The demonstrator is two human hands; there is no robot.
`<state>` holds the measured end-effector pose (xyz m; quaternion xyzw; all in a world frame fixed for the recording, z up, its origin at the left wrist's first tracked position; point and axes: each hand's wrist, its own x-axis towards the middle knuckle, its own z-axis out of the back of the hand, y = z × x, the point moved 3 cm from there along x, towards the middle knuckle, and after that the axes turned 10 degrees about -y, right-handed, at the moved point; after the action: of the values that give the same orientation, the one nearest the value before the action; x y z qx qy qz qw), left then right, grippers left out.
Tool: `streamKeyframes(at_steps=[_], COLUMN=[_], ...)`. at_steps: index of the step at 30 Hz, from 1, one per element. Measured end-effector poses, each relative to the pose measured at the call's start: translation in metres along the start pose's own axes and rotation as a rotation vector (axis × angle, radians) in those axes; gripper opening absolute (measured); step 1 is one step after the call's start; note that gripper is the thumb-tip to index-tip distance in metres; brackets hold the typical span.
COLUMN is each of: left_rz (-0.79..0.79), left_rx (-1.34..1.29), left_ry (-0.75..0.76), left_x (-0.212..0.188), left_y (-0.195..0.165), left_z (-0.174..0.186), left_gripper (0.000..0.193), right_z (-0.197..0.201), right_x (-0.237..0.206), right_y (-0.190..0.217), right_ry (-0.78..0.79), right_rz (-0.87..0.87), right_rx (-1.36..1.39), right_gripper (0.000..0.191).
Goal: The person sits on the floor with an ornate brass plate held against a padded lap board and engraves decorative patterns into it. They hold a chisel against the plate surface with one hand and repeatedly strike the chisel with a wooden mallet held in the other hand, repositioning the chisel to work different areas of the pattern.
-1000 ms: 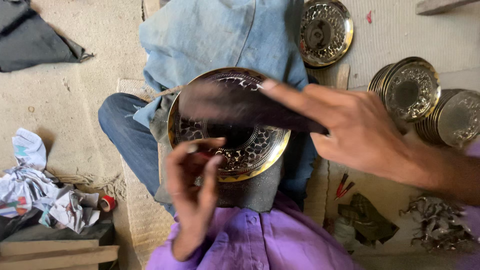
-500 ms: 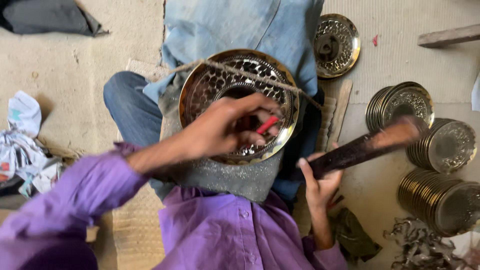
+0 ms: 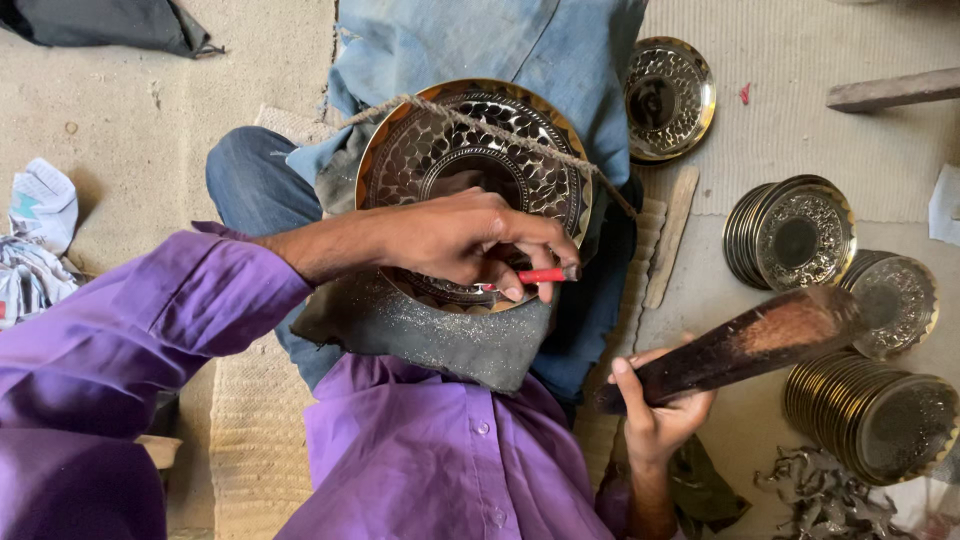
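Observation:
A round engraved metal plate (image 3: 440,140) with a gold rim rests on my lap, on a grey cloth pad (image 3: 420,335), with a rope (image 3: 500,128) stretched across it. My left hand (image 3: 455,240) lies over the plate's lower part and grips a small red-handled tool (image 3: 545,274), whose tip is near the lower right rim. My right hand (image 3: 655,415) is off to the right of the plate and holds a dark wooden mallet (image 3: 745,345), raised and pointing up and right.
Stacks of similar engraved plates (image 3: 790,235) (image 3: 895,300) (image 3: 870,415) stand at the right, and a single plate (image 3: 668,95) lies above. A wooden stick (image 3: 670,250), a wood block (image 3: 890,90), metal scraps (image 3: 820,495) and crumpled cloth (image 3: 35,240) lie around.
My right hand swung the mallet from over the plate out to the right. My left hand moved up onto the plate with the red tool.

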<state>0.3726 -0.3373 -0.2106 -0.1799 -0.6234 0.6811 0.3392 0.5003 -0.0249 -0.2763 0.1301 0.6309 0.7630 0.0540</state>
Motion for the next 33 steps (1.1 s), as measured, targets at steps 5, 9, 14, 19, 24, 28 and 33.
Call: streamKeyframes(at_steps=[5, 9, 14, 19, 24, 28, 33], left_rz=[-0.005, 0.003, 0.024, 0.0, 0.042, 0.046, 0.01], left_rx=[-0.061, -0.054, -0.03, -0.01, 0.006, -0.001, -0.016], left_ry=[0.046, 0.048, 0.053, 0.057, 0.059, 0.071, 0.059], left_x=[0.0, 0.001, 0.0, 0.0, 0.0, 0.0, 0.001], left_y=[-0.005, -0.005, -0.004, -0.008, -0.009, -0.007, -0.007], left_z=[0.0, 0.0, 0.002, 0.003, 0.006, 0.006, 0.007], left_gripper=[0.047, 0.048, 0.047, 0.047, 0.049, 0.05, 0.053], right_z=[0.001, -0.001, -0.014, -0.029, -0.034, -0.038, -0.036], right_x=[0.009, 0.014, 0.024, 0.035, 0.042, 0.044, 0.052], right_y=[0.015, 0.028, 0.038, 0.037, 0.043, 0.051, 0.05], right_ry=[0.04, -0.09, 0.083, 0.161, 0.201, 0.274, 0.267], right_rz=[0.078, 0.118, 0.213, 0.043, 0.238, 0.668, 0.494], right_rx=[-0.024, 0.162, -0.312, -0.095, -0.296, -0.679, -0.506], right_gripper=[0.079, 0.084, 0.043, 0.083, 0.084, 0.084, 0.084])
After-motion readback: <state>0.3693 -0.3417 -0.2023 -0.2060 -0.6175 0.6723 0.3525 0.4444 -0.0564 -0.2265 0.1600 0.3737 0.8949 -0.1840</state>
